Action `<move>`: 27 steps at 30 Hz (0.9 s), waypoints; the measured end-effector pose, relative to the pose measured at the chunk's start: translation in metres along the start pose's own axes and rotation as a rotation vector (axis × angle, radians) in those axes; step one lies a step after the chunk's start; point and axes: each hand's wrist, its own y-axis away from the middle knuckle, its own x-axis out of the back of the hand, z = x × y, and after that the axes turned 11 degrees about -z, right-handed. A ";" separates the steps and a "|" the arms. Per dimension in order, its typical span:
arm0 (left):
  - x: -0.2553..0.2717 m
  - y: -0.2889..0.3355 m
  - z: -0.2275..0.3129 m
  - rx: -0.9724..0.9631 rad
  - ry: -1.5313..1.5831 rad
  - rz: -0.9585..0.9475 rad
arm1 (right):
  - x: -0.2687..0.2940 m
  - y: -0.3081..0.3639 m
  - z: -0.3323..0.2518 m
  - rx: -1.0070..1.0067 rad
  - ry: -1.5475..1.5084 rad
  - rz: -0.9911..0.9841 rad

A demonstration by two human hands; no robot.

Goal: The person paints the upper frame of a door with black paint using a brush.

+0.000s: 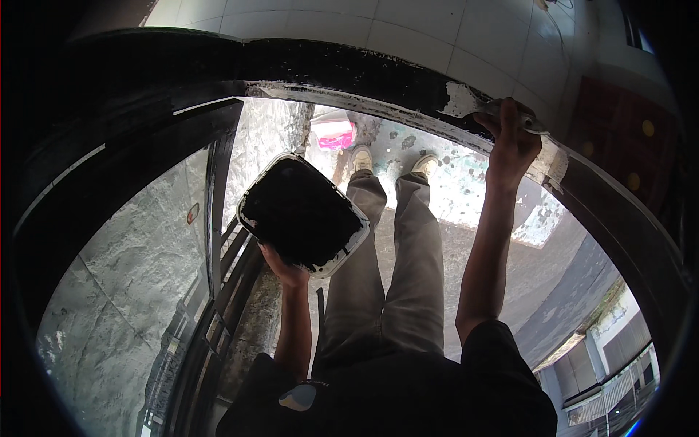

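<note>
My left hand (pixel 285 271) grips the lower edge of a pale, rounded rectangular paint tub (pixel 354 246). Black paint (pixel 298 211) covers its inside, with smears over the rim. Up at the right, my right hand (pixel 513 146) is closed around a paintbrush (pixel 534 125), held against the face of a frame beam (pixel 378 76). Fingers hide most of the brush, and its bristles cannot be made out. Black coats most of the beam; a bare whitish patch (pixel 460 100) lies just left of that hand, and worn, pale surface (pixel 550 162) shows just right of it.
A dark metal gate (pixel 218 189) stands at the left beside a rough grey wall (pixel 131 240). Beyond the beam is a white tiled surface (pixel 415 33). My shoes (pixel 424 166) rest on paint-spotted ground, near a pink-and-white bag-like item (pixel 335 133).
</note>
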 end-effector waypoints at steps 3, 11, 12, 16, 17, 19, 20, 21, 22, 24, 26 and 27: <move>-0.001 0.006 -0.002 0.054 0.114 0.000 | -0.004 0.002 0.004 0.006 0.014 -0.071; -0.002 0.005 -0.008 -0.045 0.098 0.022 | -0.003 -0.001 -0.001 0.012 0.014 -0.095; 0.002 0.009 -0.015 0.061 0.188 -0.007 | -0.002 -0.001 -0.004 0.006 -0.022 -0.055; 0.002 0.006 0.000 0.142 0.204 -0.069 | -0.014 0.001 0.004 0.003 -0.011 -0.141; 0.003 0.007 -0.002 0.141 0.200 -0.063 | -0.014 -0.002 0.000 0.017 -0.036 -0.099; 0.005 0.012 -0.009 0.136 0.195 -0.030 | -0.018 -0.003 -0.005 0.031 -0.072 -0.080; 0.004 0.026 -0.016 0.126 0.186 -0.013 | -0.023 -0.006 -0.006 0.037 -0.105 -0.057; -0.007 0.045 -0.023 0.203 0.322 -0.042 | -0.023 -0.009 0.000 0.040 -0.038 -0.065; -0.012 0.022 -0.006 0.288 0.453 -0.081 | -0.023 -0.006 0.004 0.003 -0.075 -0.126; -0.003 0.005 0.008 0.686 0.945 0.118 | -0.023 -0.005 0.001 0.010 -0.076 -0.140; -0.002 0.024 -0.006 0.339 0.132 -0.082 | -0.026 -0.006 -0.001 0.004 -0.107 -0.127; -0.002 0.021 -0.005 0.337 0.130 -0.076 | -0.028 -0.008 0.000 -0.019 -0.092 -0.149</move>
